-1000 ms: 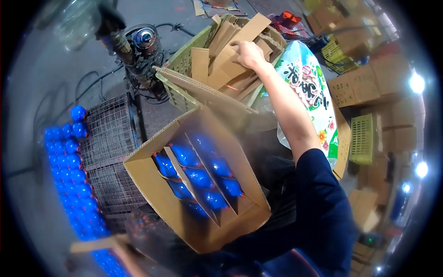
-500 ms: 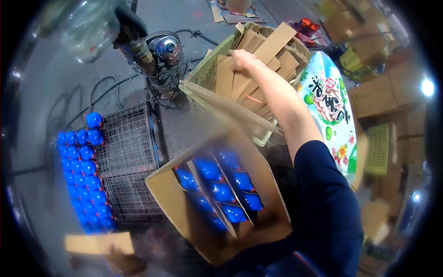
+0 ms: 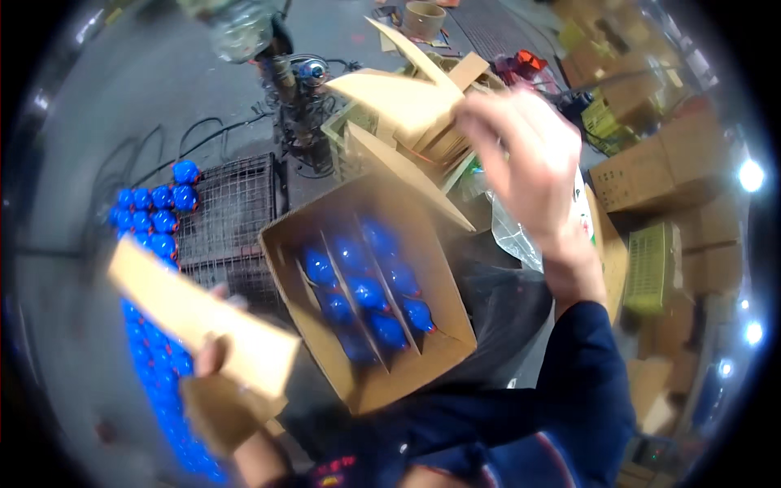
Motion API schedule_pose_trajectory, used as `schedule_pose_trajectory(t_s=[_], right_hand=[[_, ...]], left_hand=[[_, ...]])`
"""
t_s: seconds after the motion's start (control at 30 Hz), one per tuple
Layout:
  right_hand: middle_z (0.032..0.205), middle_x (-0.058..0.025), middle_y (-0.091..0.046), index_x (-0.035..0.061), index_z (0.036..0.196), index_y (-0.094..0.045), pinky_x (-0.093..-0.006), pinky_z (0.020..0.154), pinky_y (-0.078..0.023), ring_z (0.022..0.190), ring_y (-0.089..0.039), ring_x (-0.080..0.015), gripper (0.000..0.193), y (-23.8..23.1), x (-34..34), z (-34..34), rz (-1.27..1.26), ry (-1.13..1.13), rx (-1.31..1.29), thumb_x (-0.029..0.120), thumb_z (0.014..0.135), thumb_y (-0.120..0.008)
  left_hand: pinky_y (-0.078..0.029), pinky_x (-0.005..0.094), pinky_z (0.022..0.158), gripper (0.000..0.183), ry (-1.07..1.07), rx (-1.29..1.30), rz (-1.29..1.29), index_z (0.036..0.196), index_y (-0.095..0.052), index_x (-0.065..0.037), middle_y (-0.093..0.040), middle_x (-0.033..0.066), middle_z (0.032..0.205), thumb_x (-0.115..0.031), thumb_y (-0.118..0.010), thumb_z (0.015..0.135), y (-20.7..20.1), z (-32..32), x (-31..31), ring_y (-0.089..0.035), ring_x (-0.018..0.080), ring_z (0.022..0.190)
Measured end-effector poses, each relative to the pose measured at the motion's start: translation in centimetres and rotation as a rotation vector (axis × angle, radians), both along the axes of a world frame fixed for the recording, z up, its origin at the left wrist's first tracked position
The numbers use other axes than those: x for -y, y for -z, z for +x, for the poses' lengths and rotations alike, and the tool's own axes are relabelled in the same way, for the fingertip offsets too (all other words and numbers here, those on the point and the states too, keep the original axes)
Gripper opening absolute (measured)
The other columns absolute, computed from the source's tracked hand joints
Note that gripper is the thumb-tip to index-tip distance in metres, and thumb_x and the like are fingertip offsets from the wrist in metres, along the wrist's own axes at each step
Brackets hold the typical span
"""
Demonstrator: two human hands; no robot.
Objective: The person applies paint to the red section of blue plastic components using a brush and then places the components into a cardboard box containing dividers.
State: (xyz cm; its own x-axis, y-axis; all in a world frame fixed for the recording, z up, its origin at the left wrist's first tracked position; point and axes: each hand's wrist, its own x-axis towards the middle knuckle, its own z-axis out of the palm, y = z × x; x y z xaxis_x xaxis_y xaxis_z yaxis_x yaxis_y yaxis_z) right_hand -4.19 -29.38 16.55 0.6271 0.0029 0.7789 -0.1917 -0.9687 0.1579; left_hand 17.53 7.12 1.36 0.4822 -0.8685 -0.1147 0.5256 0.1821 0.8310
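Observation:
My left hand (image 3: 211, 356) is closed on a flat cardboard strip (image 3: 203, 313) at the lower left, with a folded brown cardboard piece (image 3: 224, 411) just below it. My right hand (image 3: 529, 154), raised at the upper right, pinches some light cardboard pieces (image 3: 399, 98) that fan out to the left and are blurred by motion. Between my arms stands an open cardboard box (image 3: 435, 354). Inside it, shiny blue round items (image 3: 368, 293) sit in rows parted by upright cardboard dividers (image 3: 348, 294).
Behind the box, a yellowish plastic crate (image 3: 335, 130) holds more cardboard pieces. Wire racks (image 3: 228, 211) lie at the left, beside rows of blue round items (image 3: 163, 221). A hose-wrapped stand (image 3: 301, 122) rises behind. Stacked cartons (image 3: 651, 163) and a yellow crate (image 3: 651, 264) line the right.
My right hand has come up and back from the crate with cardboard pieces in it. My left hand has lifted its cardboard strip up and to the right, nearer the box.

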Motion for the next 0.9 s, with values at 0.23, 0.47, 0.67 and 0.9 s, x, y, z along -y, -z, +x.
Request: schedule_pose_trajectory(t_s=[0.23,0.47,0.67,0.9], right_hand=[[0.075,-0.0056,-0.060,0.0010,0.091,-0.066,-0.0253,0.051,-0.044,0.063,-0.057,-0.0151,0.028,7.1,-18.1,-6.1,0.165,-0.491,-0.193,0.013,0.066,-0.066],[0.078,-0.0076,-0.061,0.0070,0.093,-0.064,-0.0357,0.059,-0.048,0.067,-0.059,-0.0264,0.016,20.4,-21.1,-4.8,0.608,-0.501,-0.467,0.011,0.078,-0.064],[0.084,-0.0184,-0.067,0.0042,0.087,-0.065,-0.0448,0.073,-0.052,0.084,-0.065,-0.0388,0.016,25.3,-24.4,-4.4,0.869,-0.423,-1.119,0.019,0.088,-0.060],[0.088,-0.0061,-0.068,-0.0074,0.112,-0.062,-0.0252,0.074,-0.052,0.084,-0.062,-0.0091,0.044,14.8,-23.3,-1.9,1.695,-0.509,-0.626,0.025,0.085,-0.076]], left_hand=[[-0.050,0.0413,0.099,0.062,-0.059,-0.377,0.032,0.142,-0.036,0.000,-0.055,0.0192,0.131,-0.032,-0.056,0.093,-3.1,-13.4,4.3,-0.058,0.0303,0.117],[-0.056,0.0297,0.072,0.048,-0.314,-0.028,0.346,0.130,-0.048,0.002,-0.065,0.0134,0.110,-0.007,-0.061,0.086,-1.3,-11.1,-9.1,-0.067,0.0211,0.090],[-0.050,0.0345,0.093,0.055,-0.292,0.055,0.405,0.131,-0.047,0.003,-0.065,0.0169,0.112,-0.009,-0.066,0.082,-2.3,-14.4,-10.3,-0.064,0.0249,0.103],[-0.046,0.0325,0.096,0.049,0.133,0.480,0.352,0.130,-0.050,0.000,-0.063,0.0085,0.117,-0.011,-0.070,0.087,0.9,-16.3,-8.3,-0.059,0.0185,0.110]])
